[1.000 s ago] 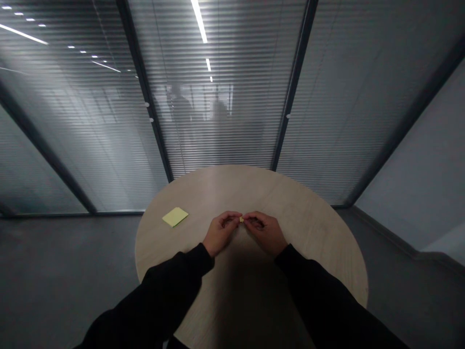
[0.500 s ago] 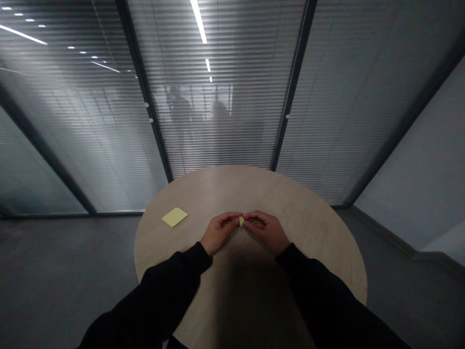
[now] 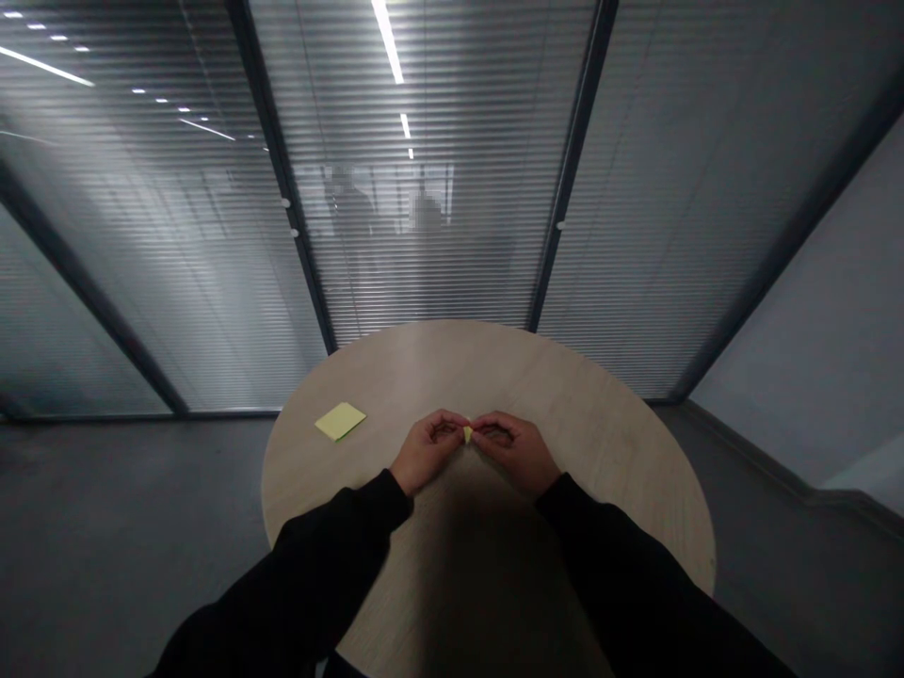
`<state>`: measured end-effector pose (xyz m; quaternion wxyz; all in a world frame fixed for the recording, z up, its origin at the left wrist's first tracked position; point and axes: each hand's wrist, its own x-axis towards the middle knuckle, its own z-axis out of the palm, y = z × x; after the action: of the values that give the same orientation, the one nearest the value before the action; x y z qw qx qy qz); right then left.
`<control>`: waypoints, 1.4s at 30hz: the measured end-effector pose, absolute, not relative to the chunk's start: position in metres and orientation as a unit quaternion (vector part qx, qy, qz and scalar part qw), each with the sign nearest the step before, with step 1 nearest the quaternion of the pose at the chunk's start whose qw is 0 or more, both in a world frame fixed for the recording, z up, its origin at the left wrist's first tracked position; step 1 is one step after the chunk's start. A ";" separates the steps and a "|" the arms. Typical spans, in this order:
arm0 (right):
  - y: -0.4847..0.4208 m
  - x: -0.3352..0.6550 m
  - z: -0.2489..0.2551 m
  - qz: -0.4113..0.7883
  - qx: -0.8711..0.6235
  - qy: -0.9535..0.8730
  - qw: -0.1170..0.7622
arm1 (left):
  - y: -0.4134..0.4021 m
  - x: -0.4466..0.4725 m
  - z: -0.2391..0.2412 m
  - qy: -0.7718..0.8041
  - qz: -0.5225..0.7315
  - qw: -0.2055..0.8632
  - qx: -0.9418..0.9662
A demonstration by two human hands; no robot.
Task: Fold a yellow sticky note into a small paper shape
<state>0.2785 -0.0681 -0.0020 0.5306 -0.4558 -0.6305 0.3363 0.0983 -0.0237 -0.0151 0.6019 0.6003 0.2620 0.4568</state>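
Note:
Between my fingertips, over the middle of the round wooden table (image 3: pixel 487 363), is a small piece of yellow paper (image 3: pixel 467 434). My left hand (image 3: pixel 429 450) pinches its left side between thumb and fingers. From the other side, my right hand (image 3: pixel 517 452) pinches it in the same way. The fingertips of both hands nearly meet and cover most of the paper, so its full shape is hidden. To the left of my left hand, a pad of yellow sticky notes (image 3: pixel 340 421) lies flat on the table.
Glass partitions with horizontal blinds (image 3: pixel 430 273) stand right behind the table's far edge, between dark frames (image 3: pixel 565 188). A pale wall (image 3: pixel 819 320) rises on the right. Grey floor (image 3: pixel 134 527) surrounds the table. Dim figures show through the middle pane.
My fingertips have shifted very slightly left with the yellow paper, and the fingers of my left hand are a little more curled. The sticky notes have stayed in place.

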 end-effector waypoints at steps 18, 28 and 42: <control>-0.069 0.278 -0.001 0.366 -0.439 -0.627 0.529 | -0.028 0.102 -0.012 0.259 0.464 0.622 0.575; -0.065 0.276 -0.007 0.399 -0.441 -0.608 0.526 | -0.023 0.099 -0.017 0.279 0.473 0.525 0.650; -0.063 0.277 -0.011 0.364 -0.476 -0.606 0.524 | -0.026 0.099 -0.014 0.286 0.442 0.457 0.717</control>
<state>0.2767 -0.0634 -0.0108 0.5237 -0.4755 -0.6060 0.3640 0.0986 -0.0260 -0.0143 0.4566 0.7171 0.2861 0.4420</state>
